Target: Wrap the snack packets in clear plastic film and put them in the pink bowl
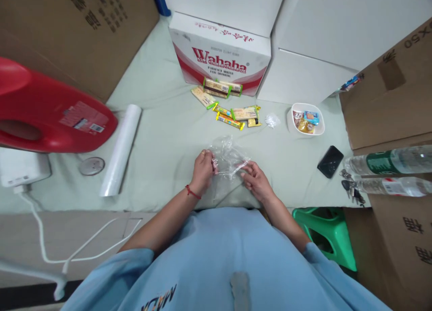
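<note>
A crumpled clear plastic bag [227, 153] is stretched between my two hands over the front of the table. My left hand [203, 168] has its fingers closed on the bag's left side. On the other side my right hand [255, 179] pinches the bag's edge between thumb and fingers. Beyond the bag lie several wrapped snack bars, among them a yellow one [230, 121] and a pale one with green ends [204, 97]. A small crumpled piece of clear plastic [272, 120] rests to their right.
A white Wahaha carton [222, 54] stands behind the snacks. At right are a white tub [293, 127] of small packets, a black phone [330, 161], keys [353, 191] and bottles [391, 161]. At left are a plastic roll [121, 151] and a red jug [77, 113].
</note>
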`<control>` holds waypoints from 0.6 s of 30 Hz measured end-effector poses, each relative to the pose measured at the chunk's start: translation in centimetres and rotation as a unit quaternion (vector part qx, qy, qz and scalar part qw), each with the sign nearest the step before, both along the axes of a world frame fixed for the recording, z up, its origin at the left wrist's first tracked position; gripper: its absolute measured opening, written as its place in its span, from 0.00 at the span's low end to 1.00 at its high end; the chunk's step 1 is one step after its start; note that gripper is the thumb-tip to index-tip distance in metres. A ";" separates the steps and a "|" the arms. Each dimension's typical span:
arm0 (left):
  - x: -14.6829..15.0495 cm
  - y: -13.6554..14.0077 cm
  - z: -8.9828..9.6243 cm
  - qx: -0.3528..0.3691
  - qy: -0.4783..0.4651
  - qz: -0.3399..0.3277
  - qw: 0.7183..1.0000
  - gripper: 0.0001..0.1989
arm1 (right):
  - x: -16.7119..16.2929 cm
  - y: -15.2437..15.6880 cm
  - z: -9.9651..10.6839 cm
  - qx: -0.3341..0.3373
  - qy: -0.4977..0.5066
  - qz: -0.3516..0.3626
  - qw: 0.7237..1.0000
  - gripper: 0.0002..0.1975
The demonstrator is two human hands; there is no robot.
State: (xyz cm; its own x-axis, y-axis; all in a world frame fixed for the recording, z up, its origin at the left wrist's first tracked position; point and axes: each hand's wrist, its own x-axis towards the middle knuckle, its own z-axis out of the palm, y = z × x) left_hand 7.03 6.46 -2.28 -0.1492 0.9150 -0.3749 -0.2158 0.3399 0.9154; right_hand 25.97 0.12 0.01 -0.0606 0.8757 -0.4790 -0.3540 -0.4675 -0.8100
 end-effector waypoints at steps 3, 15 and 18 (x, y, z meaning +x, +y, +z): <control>-0.2 -0.1 -0.2 -0.007 -0.015 0.014 1.000 0.18 | -1.3 0.4 -0.1 -0.030 -0.003 0.004 1.000 0.30; -1.9 0.0 0.0 0.026 -0.029 0.075 0.996 0.22 | -2.7 1.1 0.3 -0.052 -0.087 0.014 0.995 0.23; -1.8 0.0 -0.3 0.028 -0.036 0.076 0.996 0.23 | -3.2 1.0 0.4 -0.080 -0.097 0.054 0.991 0.24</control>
